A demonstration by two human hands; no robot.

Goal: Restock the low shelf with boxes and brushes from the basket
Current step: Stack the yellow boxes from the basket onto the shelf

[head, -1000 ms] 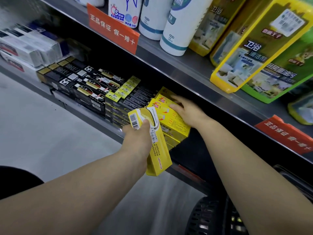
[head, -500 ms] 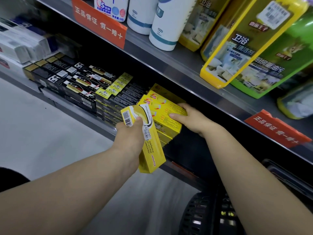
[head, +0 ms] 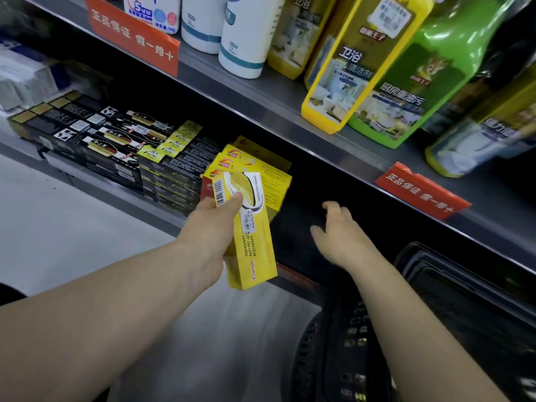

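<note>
Left grip (head: 214,224) is clutching the box (head: 258,250) just in front of the yellow stack (head: 278,184), its long axis pointing up at the stack. Right grip (head: 339,236) is hanging open and empty right of the stack, so left's nearer.

**Even store light, soft edges**

Bright, flat light from above; no hard shadows. Floor (head: 72,227) pale, w/ streaky sheen lower centre. Recess under upper shelf (head: 275,94) nearly black; basket (head: 429,268) lost in dark too. Centre sharp: print on yellow box (head: 255,250) in left hand (head: 211,224) legible. Right hand (head: 342,236) motion-blurred. Green bottle (head: 429,91) & white boxes (head: 20,79) far left smeared. Wide-angle lens bends shelf lines.
</note>
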